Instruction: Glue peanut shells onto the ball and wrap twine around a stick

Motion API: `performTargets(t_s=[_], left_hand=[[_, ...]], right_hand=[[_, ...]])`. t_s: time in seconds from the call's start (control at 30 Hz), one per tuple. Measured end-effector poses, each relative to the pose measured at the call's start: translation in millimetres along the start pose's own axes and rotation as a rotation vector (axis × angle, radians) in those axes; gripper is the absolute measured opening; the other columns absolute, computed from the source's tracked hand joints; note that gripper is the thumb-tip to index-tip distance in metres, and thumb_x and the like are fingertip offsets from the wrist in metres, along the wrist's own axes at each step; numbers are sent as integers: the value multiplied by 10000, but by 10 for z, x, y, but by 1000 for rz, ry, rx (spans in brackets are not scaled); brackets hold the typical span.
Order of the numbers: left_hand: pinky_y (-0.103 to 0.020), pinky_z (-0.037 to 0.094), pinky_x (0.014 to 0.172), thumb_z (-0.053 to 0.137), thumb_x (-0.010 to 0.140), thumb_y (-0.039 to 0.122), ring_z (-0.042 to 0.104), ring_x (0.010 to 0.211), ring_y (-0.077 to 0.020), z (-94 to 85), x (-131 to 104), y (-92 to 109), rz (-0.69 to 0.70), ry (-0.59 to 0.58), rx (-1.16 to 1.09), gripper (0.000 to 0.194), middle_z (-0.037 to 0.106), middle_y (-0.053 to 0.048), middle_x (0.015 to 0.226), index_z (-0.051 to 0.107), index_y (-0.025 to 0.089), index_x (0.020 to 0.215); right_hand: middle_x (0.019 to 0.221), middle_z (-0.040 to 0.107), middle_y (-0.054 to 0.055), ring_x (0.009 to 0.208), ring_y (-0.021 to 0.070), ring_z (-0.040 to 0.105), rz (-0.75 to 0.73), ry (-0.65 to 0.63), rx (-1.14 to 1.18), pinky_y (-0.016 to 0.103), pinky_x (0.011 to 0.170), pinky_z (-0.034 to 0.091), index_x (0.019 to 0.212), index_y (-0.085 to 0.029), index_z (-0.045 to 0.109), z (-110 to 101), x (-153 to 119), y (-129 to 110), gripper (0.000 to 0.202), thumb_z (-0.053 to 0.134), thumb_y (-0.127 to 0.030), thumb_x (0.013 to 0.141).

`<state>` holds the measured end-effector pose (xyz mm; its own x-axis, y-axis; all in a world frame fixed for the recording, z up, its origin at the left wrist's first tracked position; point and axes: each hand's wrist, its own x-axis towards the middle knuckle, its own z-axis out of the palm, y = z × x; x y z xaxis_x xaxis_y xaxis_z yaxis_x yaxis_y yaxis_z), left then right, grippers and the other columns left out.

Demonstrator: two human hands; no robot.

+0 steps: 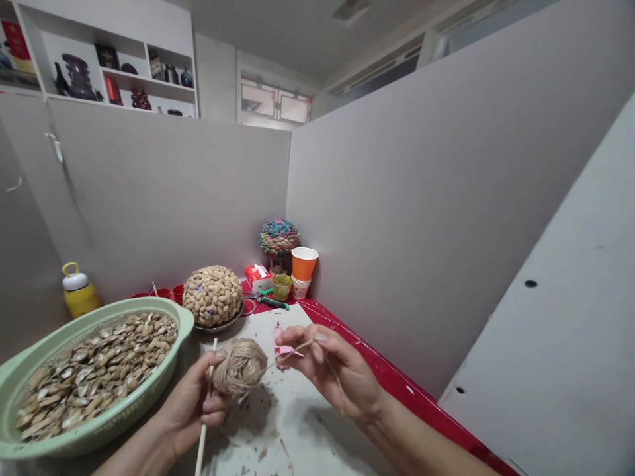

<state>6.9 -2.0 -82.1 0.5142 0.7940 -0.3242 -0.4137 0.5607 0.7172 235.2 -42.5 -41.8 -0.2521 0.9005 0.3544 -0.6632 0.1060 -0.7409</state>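
Observation:
My left hand [186,403] is closed around a thin wooden stick [200,451] and a ball of jute twine [241,367], which sits at the fingertips beside the stick. A strand of twine runs from the ball to my right hand [347,373], whose thumb and fingers pinch it, with a loose end trailing over the palm. Both hands are raised above a whitish work sheet [297,430]. Behind my right fingers lies a pink tool [278,336], possibly a glue gun, partly hidden.
A green basket [186,324] of nut shells stands left. Farther back are a shell-covered dome [214,294] on a metal dish, green-handled pliers [272,303], a tissue pack [258,277], orange paper cups [303,266], a colourful dome [278,237] and a yellow bottle [81,301]. Grey partitions enclose the table.

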Motion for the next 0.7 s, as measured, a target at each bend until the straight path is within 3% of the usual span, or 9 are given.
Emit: performTargets(t_s=[0.1, 0.2, 0.3, 0.47, 0.57, 0.7], left_hand=[[-135, 124, 328, 680, 732, 358, 258, 311, 2, -23, 41, 43, 2, 14, -50, 262, 572, 7, 566, 550, 131, 749], [-132, 142, 327, 657, 747, 352, 262, 309, 4, -41, 59, 78, 9, 17, -56, 251, 595, -14, 579, 540, 131, 736], [-133, 146, 327, 648, 748, 354, 266, 314, 0, -68, 71, 88, 26, 20, -43, 250, 587, -13, 571, 541, 128, 734], [-132, 121, 330, 664, 713, 355, 258, 319, 0, -126, 108, 45, 46, 55, 0, 259, 539, 17, 527, 536, 130, 711], [-126, 108, 338, 698, 684, 323, 261, 322, 6, -137, 119, -8, 43, 78, 40, 258, 543, 20, 520, 519, 137, 686], [-116, 95, 354, 765, 665, 285, 283, 332, 2, -140, 120, -51, 43, 93, 64, 298, 481, 75, 502, 498, 168, 728]], right_hand=[[620, 630, 21, 669, 194, 610, -38, -6, 29, 360, 724, 492, 634, -195, 629, 51, -44, -130, 226, 626, -307, 830], [440, 387, -60, 401, 106, 381, -76, 21, 8, 288, 568, 448, 593, -196, 559, 33, -96, -264, 276, 584, -281, 855], [461, 273, -80, 384, 82, 212, -131, 95, -71, 234, 462, 368, 600, -198, 530, -73, -128, -439, 269, 580, -278, 852], [498, 205, -72, 427, 97, 107, -289, 251, -202, 213, 370, 163, 580, -208, 489, -209, -152, -853, 280, 626, -281, 813], [501, 188, -69, 428, 97, 98, -394, 294, -263, 241, 375, 117, 570, -211, 472, -131, -198, -1057, 289, 635, -285, 798], [476, 183, -63, 404, 87, 122, -442, 297, -318, 284, 378, 107, 559, -213, 473, 60, -328, -1144, 281, 625, -289, 782]])
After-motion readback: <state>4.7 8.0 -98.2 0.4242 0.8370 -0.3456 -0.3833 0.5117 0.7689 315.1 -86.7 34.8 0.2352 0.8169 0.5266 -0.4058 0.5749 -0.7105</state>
